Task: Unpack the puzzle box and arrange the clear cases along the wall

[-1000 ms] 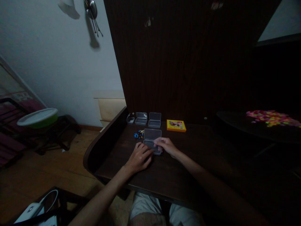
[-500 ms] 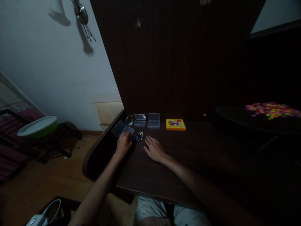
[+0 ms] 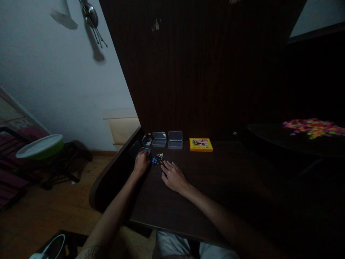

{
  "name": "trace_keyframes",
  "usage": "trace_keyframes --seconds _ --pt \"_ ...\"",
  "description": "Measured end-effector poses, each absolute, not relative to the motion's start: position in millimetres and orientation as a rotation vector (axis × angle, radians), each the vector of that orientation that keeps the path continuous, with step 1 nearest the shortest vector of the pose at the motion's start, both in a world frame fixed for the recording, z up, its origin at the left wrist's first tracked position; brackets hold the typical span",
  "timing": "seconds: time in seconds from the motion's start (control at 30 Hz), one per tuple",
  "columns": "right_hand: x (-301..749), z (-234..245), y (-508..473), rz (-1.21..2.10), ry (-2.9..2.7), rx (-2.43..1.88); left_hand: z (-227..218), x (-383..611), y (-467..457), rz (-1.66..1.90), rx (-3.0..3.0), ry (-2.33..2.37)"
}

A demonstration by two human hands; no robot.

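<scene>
My left hand is at the near side of a small clear plastic case with a raised lid, its fingers curled over the front edge. The fingertips are partly hidden, but they appear to grip the case. Just to the right, a small pile of tiny blue, pale yellow and dark pieces lies on the dark tabletop. My right hand rests palm down beside the pile, fingers stretched out, the tips close to its right edge.
Open clear cases, a small one and two larger ones, stand along the back panel. A yellow box lies to their right. A raised wooden side edge bounds the desk at left. A colourful heap sits far right.
The case at my left hand has turned slightly, and its lid looks narrower. My right hand has shifted a little left and nearer to me. The whole view has moved slightly.
</scene>
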State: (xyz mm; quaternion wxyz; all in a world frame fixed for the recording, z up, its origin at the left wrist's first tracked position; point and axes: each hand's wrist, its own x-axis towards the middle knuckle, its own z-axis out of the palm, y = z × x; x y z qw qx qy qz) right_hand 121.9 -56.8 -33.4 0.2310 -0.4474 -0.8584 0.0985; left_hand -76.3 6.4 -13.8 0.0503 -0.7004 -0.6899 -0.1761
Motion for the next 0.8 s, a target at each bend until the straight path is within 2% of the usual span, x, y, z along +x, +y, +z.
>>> trace_keyframes --seconds 0.8 --pt "125 -34 -55 0.289 -2.378 -1.177 -24 -87 20 -0.681 -1.991 -2.033"
